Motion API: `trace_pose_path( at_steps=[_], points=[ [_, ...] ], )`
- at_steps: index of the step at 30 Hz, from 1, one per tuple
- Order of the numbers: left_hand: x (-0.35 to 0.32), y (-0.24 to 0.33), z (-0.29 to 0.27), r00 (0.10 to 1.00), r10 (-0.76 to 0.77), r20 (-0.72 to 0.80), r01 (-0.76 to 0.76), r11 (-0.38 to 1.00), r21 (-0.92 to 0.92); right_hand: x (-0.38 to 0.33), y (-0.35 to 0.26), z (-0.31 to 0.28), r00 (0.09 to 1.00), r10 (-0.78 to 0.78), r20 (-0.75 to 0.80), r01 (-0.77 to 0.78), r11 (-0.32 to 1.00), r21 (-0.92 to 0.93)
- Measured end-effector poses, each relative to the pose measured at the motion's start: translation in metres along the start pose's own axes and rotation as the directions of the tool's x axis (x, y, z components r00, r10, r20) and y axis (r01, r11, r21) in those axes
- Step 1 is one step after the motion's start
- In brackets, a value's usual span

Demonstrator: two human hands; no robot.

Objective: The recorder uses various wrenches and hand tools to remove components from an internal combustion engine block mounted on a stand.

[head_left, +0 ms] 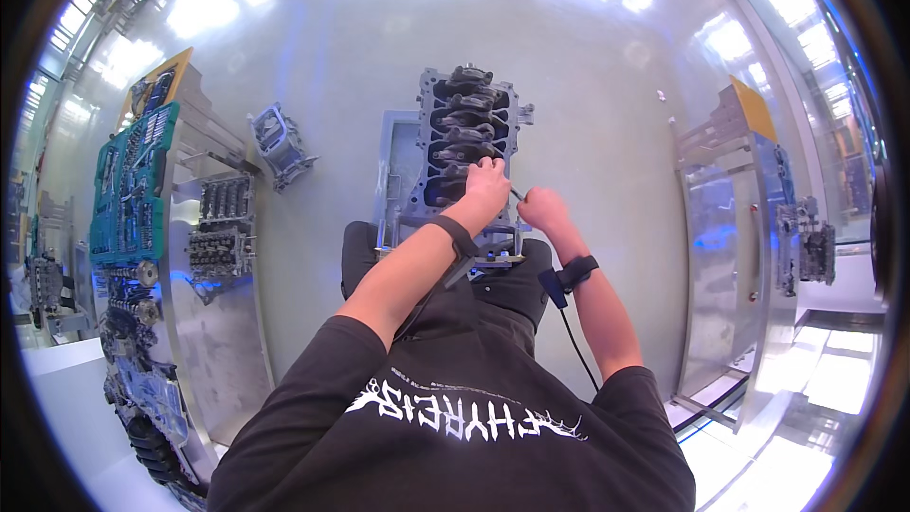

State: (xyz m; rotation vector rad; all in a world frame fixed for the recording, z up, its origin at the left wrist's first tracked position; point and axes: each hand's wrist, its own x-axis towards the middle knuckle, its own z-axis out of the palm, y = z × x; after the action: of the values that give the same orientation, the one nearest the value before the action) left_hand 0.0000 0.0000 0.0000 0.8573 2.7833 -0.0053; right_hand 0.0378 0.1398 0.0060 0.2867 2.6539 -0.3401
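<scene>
From the head camera you are looking straight down on a grey cast-metal engine block (466,137), turned up so its row of dark crankshaft bearing caps faces you. It sits on a pale metal stand (393,180) close against your legs, likely so that both arms can reach it without stretching.

Your left hand (487,186) lies on the near end of the block, fingers curled down onto the last bearing cap; whether they grip anything there you cannot tell, since the back of the hand hides them. Your right hand (542,209) is just beside it, closed in a fist around a thin dark tool handle (518,194) that runs across toward the left hand. The two hands nearly touch, which suggests the left one steadies the tool's working end while the right one holds the handle. Each wrist carries a black strap, and a cable (574,341) hangs from the right one.

To your left stands a steel workbench (213,341) with a green tool tray (133,180) and a grey cylinder-head casting (220,228), well apart from the block. To your right is a steel cabinet (725,228).
</scene>
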Motion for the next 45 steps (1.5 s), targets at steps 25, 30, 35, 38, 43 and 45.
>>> trace_pose_path(
  at_steps=[25,30,35,38,43,45],
  points=[
    [-0.012,-0.026,-0.022,0.997,-0.027,0.07,0.031,0.998,-0.058,-0.031,-0.011,0.02,0.871,-0.437,0.227,0.325,0.856,0.402],
    [-0.014,-0.02,-0.018,0.999,-0.012,0.047,0.015,0.998,-0.055,-0.03,-0.009,0.024,0.873,-0.43,0.229,0.32,0.86,0.398],
    [-0.014,-0.014,-0.017,0.997,0.012,0.082,-0.009,0.999,-0.041,-0.031,-0.011,0.022,0.872,-0.432,0.229,0.318,0.857,0.405],
    [-0.012,-0.011,-0.016,1.0,0.001,0.027,-0.002,0.999,0.039,-0.03,-0.009,0.022,0.871,-0.445,0.208,0.331,0.845,0.421],
    [-0.007,-0.011,-0.015,0.997,-0.035,0.074,0.034,0.999,0.01,-0.029,-0.007,0.022,0.888,-0.405,0.218,0.281,0.853,0.44],
    [-0.007,-0.011,-0.016,0.997,-0.042,0.065,0.041,0.999,0.023,-0.029,-0.006,0.022,0.892,-0.393,0.224,0.268,0.858,0.438]
  ],
)
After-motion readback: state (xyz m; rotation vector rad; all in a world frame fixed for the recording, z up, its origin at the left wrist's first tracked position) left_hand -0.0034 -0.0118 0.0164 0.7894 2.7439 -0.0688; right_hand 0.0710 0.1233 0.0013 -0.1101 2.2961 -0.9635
